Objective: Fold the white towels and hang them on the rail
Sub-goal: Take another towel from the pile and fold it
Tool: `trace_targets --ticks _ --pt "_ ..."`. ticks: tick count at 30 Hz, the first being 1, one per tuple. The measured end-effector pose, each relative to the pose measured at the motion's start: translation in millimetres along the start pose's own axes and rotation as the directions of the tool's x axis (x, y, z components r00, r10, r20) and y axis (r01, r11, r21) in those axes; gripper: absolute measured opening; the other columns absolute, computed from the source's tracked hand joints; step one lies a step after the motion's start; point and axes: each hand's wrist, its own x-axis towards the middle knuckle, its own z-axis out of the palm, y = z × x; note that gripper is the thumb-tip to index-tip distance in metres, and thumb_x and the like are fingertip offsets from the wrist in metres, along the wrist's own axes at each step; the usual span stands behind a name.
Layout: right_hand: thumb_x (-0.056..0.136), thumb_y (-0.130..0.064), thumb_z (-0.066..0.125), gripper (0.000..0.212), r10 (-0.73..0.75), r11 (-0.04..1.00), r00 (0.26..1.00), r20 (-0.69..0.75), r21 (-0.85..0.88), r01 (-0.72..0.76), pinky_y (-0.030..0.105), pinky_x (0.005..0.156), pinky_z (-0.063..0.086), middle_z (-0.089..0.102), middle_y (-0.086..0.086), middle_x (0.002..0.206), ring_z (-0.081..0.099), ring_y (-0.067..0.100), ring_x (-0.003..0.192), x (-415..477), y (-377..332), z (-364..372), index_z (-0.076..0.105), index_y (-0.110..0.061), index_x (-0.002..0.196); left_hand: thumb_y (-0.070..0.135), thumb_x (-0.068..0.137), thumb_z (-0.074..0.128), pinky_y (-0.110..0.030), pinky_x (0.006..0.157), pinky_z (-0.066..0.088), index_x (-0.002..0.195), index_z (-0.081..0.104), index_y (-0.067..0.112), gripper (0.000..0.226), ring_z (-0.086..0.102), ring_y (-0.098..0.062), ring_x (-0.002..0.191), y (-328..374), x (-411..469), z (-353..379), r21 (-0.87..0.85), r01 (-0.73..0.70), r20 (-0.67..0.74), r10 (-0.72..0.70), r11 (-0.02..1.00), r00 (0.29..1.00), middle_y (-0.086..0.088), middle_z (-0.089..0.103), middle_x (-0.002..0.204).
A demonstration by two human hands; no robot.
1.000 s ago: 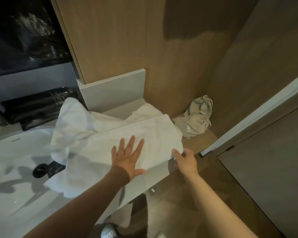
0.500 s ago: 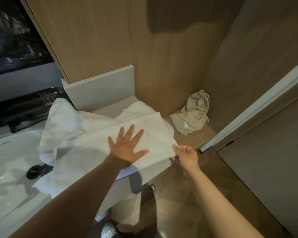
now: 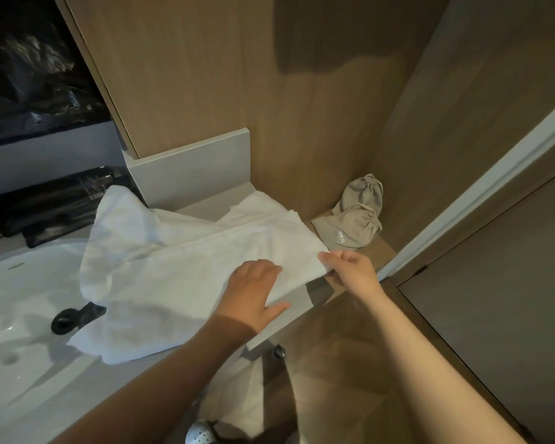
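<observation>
- The right hand (image 3: pixel 353 274) pinches the right-hand edge of the white towel (image 3: pixel 189 267) between thumb and fingertips, lifting that corner just off the surface.
- The left hand (image 3: pixel 253 293) rests on top of the towel, thumb out to the side. Its fingers bend down into the cloth, and from where I stand I can't tell whether they grip a fold or only press.
- The towel lies spread and rumpled on the grey counter (image 3: pixel 202 206), its left part draped over the white basin (image 3: pixel 13 299) near the black drain (image 3: pixel 64 320).
- I take this as the folding step, barely begun: the cloth is not yet squared up.
- Next, the pinched edge likely needs carrying across to the left while the other hand pins the crease. No rail is in sight.
- A beige drawstring bag (image 3: pixel 356 219) sits in the corner, just beside the towel; its small pale print is too small to read.
- A small mark on the basin's rim is also unreadable.
</observation>
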Motion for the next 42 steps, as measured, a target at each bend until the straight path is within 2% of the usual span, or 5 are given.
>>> trace_targets --ticks 6,24,30,37,42 --pt "0.09 -0.019 0.067 0.02 -0.115 0.993 0.99 0.076 0.006 0.115 0.013 0.055 0.048 0.065 0.007 0.1 0.064 0.018 0.084 -16.8 -46.4 13.4 0.063 -0.011 0.109 0.052 0.084 0.066 -0.031 0.097 0.046 0.132 0.049 0.024 0.058 0.056 -0.02 0.113 9.2 2.1 -0.3 -0.036 0.071 -0.223 -0.078 0.997 0.972 -0.002 0.055 0.13" --pt "0.094 -0.02 0.063 0.01 -0.372 0.928 0.924 0.093 0.039 0.369 0.012 0.062 0.051 0.073 0.001 0.094 0.07 0.011 0.083 -40.2 -83.8 3.2 0.067 -0.021 0.103 0.021 0.094 0.059 -0.025 0.079 0.044 0.114 0.068 0.01 0.024 0.064 -0.025 0.094 13.3 -9.6 -84.8 -0.264 0.062 -0.489 -0.189 0.963 0.852 -0.008 0.069 0.11" --pt "0.085 -0.038 0.072 0.043 -0.42 0.906 0.904 0.077 -0.026 0.423 0.015 0.071 0.049 0.064 -0.011 0.115 0.06 0.002 0.105 -40.3 -87.7 -5.6 0.058 -0.024 0.124 0.026 0.098 0.053 -0.022 0.072 0.045 0.106 0.069 0.017 0.02 0.059 -0.014 0.086 28.0 -5.9 -149.5 -0.322 -0.052 -0.586 -0.156 0.945 0.795 0.005 0.068 0.096" --pt "0.081 -0.047 0.072 0.096 -0.489 0.859 0.872 -0.001 0.175 0.482 0.034 0.091 0.054 0.054 -0.017 0.123 0.058 0.002 0.107 -50.9 -148.2 -10.2 0.01 -0.036 0.153 0.028 0.093 0.052 -0.011 0.057 0.037 0.08 0.064 0.025 0.019 0.055 0.002 0.068 71.5 1.4 -229.9 -0.329 -0.257 -0.717 -0.064 0.909 0.694 0.014 0.06 0.069" --pt "0.094 -0.057 0.046 0.049 -0.483 0.875 0.875 0.002 -0.023 0.483 0.033 0.098 0.044 0.057 -0.008 0.131 0.055 0.011 0.113 -70.4 -194.7 -31.6 0.053 -0.027 0.132 0.025 0.097 0.053 -0.013 0.049 0.035 0.066 0.057 0.009 0.035 0.043 -0.003 0.053 98.7 4.9 -273.4 -0.422 -0.321 -0.727 -0.104 0.848 0.679 0.006 0.05 0.057"
